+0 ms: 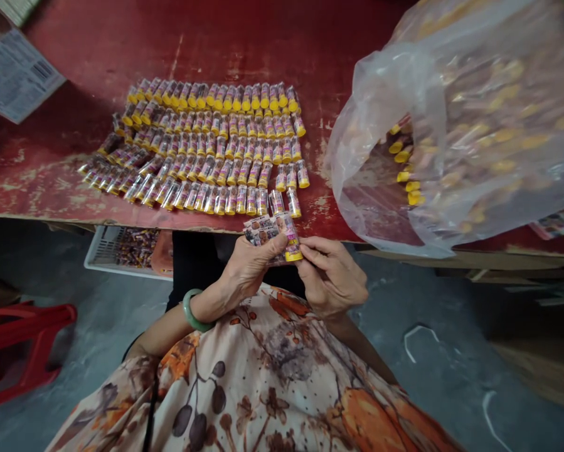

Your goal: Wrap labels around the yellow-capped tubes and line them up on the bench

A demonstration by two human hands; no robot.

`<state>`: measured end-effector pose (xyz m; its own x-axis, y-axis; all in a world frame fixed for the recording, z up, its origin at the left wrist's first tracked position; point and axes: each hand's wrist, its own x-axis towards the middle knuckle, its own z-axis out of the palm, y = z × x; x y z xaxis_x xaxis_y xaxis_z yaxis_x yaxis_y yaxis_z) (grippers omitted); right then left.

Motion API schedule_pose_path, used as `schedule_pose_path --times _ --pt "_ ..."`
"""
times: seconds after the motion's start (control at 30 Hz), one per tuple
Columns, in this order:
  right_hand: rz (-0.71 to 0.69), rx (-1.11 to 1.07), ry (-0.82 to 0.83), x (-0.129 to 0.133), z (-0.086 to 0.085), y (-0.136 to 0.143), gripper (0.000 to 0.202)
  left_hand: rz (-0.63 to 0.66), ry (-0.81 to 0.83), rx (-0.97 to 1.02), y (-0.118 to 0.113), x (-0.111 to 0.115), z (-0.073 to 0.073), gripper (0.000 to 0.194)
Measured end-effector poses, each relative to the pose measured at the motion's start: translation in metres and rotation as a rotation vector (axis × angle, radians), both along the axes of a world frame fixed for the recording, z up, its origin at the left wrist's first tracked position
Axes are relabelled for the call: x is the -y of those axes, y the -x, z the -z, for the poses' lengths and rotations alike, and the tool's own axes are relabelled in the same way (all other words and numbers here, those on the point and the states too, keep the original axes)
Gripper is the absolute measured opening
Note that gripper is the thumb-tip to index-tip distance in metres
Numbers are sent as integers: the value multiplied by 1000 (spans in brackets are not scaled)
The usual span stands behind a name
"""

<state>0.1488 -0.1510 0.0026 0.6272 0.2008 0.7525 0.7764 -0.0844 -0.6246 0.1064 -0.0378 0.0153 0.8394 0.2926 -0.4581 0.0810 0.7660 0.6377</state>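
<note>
At the table's front edge, my left hand (250, 267) is closed on a stack of small printed cards (261, 231), its thumb pressed on top. A small clear tube with a yellow base (293, 246) lies over the right end of the cards, held under my left thumb. My right hand (332, 276) touches the tube's right side near the base, thumb and index finger almost together; whether they grip anything is hidden. Beyond my hands, rows of similar yellow-ended tubes (229, 150) lie on the red table (263, 37).
A large translucent bag (380, 81) of similar tubes lies open at the right. A printed box (21, 75) stands at the back left. Below the table edge are a white basket (100, 251) of small items and a red stool (22, 339).
</note>
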Motion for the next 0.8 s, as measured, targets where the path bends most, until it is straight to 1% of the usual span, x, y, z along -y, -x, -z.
schedule_pose_path --times 0.17,0.37,0.57,0.63,0.7,0.8 --pt "28 2 -34 -4 -1 2 25 19 -22 39 3 2 5 34" --pt "69 11 -2 -6 4 3 20 -3 -35 5 3 1 7 36" --pt "60 25 15 -10 9 3 26 6 7 -13 3 -5 6 41" --pt "25 12 19 -9 9 2 25 -15 13 -13 2 -8 7 42" --pt "-71 -96 58 -8 8 0 23 -36 5 -13 3 -12 9 41" --pt "-226 -441 134 -9 12 -3 23 -66 -27 -18 4 -21 13 42"
